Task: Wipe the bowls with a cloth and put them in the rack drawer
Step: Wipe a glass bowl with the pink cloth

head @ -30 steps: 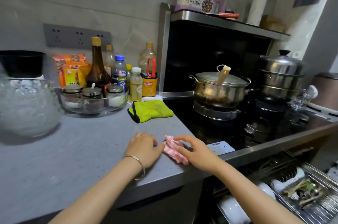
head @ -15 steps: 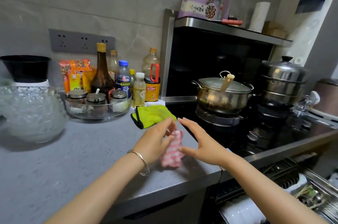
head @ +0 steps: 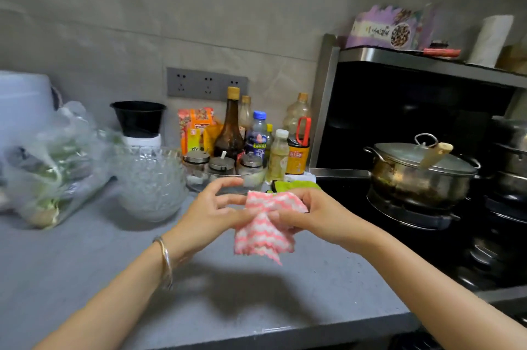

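A pink-and-white zigzag cloth [head: 263, 231] hangs in the air above the grey counter [head: 85, 258], held between both hands. My left hand [head: 211, 215] pinches its left edge with thumb and fingertips. My right hand [head: 310, 215] grips its upper right part, fingers curled around the fabric. A clear textured glass bowl [head: 149, 184] stands on the counter to the left of my hands. The rack drawer is out of view.
Behind my hands stand sauce bottles [head: 231, 127], a glass dish with spice jars [head: 222, 175] and a green cloth [head: 296, 185]. A lidded pot [head: 419, 172] sits on the black stove at right. A plastic bag of vegetables [head: 54, 167] lies at far left.
Both hands lifted the pink cloth off the counter edge and raised it, spreading it between them. The view swung left and up, so the drawer dropped out of sight.
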### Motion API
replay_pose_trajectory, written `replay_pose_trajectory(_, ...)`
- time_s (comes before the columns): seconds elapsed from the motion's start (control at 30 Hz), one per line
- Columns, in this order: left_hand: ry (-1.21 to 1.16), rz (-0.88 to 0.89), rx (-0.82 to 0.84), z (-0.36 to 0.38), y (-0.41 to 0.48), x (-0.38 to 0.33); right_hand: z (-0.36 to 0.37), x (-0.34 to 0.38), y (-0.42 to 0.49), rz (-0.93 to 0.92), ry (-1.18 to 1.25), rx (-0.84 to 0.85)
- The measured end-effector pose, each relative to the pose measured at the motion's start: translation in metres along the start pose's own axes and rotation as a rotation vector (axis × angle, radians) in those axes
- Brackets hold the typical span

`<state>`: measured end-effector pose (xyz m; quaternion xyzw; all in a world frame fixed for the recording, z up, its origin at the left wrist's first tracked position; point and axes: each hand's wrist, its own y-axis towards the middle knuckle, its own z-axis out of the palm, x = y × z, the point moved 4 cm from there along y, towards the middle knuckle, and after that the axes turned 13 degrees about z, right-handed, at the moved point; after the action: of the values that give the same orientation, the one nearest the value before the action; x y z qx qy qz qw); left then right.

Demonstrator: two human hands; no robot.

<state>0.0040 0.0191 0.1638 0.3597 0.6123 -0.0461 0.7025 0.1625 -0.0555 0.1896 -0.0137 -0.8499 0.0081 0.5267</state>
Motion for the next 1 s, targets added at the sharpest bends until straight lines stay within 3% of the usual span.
replay_pose_trajectory(0.1, -0.015, -0.014, -0.049, -0.032, -0.012, -0.005, 0.017, 0.002, 0.017, 0.023, -0.033, 0.052)
replay_pose_trajectory(0.23, 0.143, 0.069, -0.022, -0.056, -0.015, -0.022, 0.047, 0.011, 0.029, 0.071, -0.095, 0.295)
replay_pose_trajectory(0.4, 0.221, 0.206, 0.071, -0.064, -0.005, -0.039, 0.079, 0.026, 0.049, 0.127, 0.108, 0.431)
replay_pose_trajectory(0.57, 0.504, 0.278, -0.036, -0.106, 0.022, -0.022, 0.106, 0.021, 0.074, 0.282, 0.459, 0.367)
replay_pose_trajectory(0.73, 1.128, 0.311, -0.052, -0.176, 0.039, -0.005, 0.104, 0.007, 0.09, 0.378, 0.536, 0.26)
replay_pose_trajectory(0.87, 1.133, 0.316, -0.087, -0.197, 0.056, -0.012, 0.102, 0.0, 0.099, 0.42, 0.551, 0.208)
replay_pose_trajectory(1.0, 1.077, 0.212, 0.055, -0.203, 0.073, -0.008, 0.103, -0.005, 0.103, 0.442, 0.532, 0.186)
